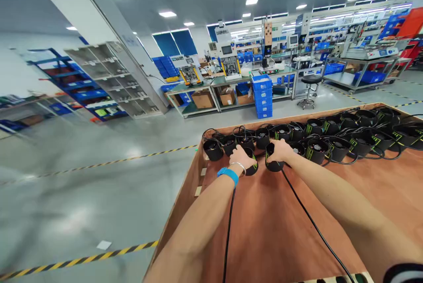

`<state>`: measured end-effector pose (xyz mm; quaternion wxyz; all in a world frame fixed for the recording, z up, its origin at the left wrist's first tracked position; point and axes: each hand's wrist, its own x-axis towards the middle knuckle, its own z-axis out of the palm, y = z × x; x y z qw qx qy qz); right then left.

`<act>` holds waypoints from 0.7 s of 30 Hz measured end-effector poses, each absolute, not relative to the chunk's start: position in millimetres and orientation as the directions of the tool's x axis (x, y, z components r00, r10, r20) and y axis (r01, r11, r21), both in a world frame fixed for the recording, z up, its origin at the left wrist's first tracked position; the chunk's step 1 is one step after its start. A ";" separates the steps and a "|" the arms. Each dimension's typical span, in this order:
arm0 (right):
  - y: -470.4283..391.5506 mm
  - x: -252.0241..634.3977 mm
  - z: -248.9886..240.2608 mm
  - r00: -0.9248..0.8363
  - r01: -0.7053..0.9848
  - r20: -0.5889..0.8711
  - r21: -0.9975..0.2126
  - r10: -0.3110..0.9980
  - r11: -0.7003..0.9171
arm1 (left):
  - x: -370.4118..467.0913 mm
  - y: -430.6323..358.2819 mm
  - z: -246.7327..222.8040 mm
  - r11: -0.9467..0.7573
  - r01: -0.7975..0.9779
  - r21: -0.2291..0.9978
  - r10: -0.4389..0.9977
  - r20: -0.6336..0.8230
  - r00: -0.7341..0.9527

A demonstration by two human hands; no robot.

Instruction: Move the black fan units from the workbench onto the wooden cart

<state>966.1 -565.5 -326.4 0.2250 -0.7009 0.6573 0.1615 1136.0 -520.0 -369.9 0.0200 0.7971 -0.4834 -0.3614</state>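
Left hand (240,158) fingers wrapped round black fan (253,164), right hand (280,150) fingers gripping second fan (273,165); both on wooden surface (271,225), near end of fan row (330,139).

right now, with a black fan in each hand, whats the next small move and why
Probably slide both fans forward against the row: the left hand and right hand each grip a black fan just short of the row of fans on the wooden board.
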 end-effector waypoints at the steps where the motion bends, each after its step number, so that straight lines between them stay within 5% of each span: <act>1: -566.0 964.3 -333.3 0.069 -0.996 -0.528 -0.091 -0.846 -0.025 | 1131.2 -521.3 -374.8 -0.535 -0.758 0.373 -0.778 -0.568 0.269; 21: -564.5 970.5 -380.2 -0.029 -0.998 -0.468 -0.034 -0.883 0.051 | 1097.7 -529.6 -393.9 -0.554 -0.764 0.332 -0.752 -0.593 0.288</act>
